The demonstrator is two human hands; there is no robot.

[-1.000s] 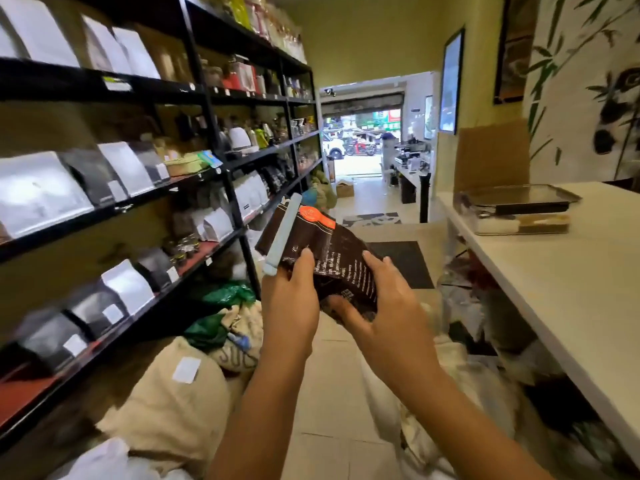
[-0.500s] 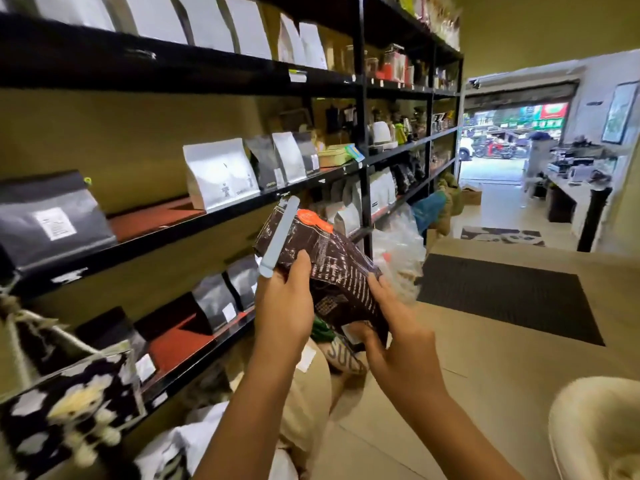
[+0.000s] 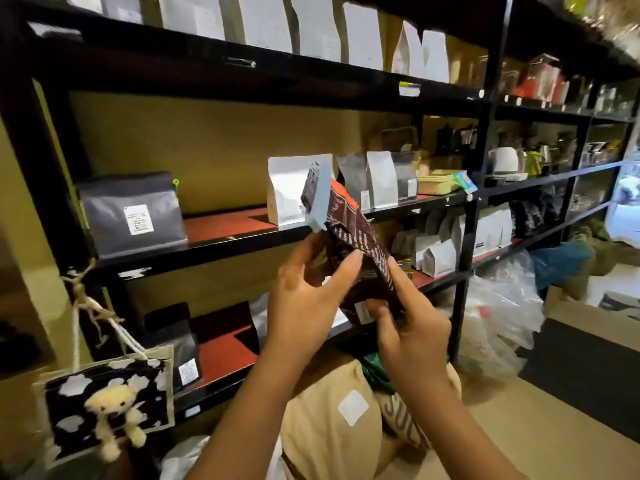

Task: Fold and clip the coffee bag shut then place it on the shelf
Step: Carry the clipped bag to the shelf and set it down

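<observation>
Both my hands hold a dark brown coffee bag with an orange patch, tilted with its top toward the shelf. A pale blue clip runs along its folded top edge. My left hand grips the bag's left side, thumb on its face. My right hand pinches the bag's lower end. The bag hangs in front of the black rack's middle shelf, whose red-brown board shows bare between a dark grey bag and a white bag.
More white and grey bags fill the upper shelf and the lower shelves. A black upright post stands right of my hands. Tan sacks and clear plastic bags lie on the floor below. A patterned tote hangs at left.
My view has swung left to face the rack. The clipped bag has risen and tilted more upright, nearer the middle shelf. Both hands still hold it.
</observation>
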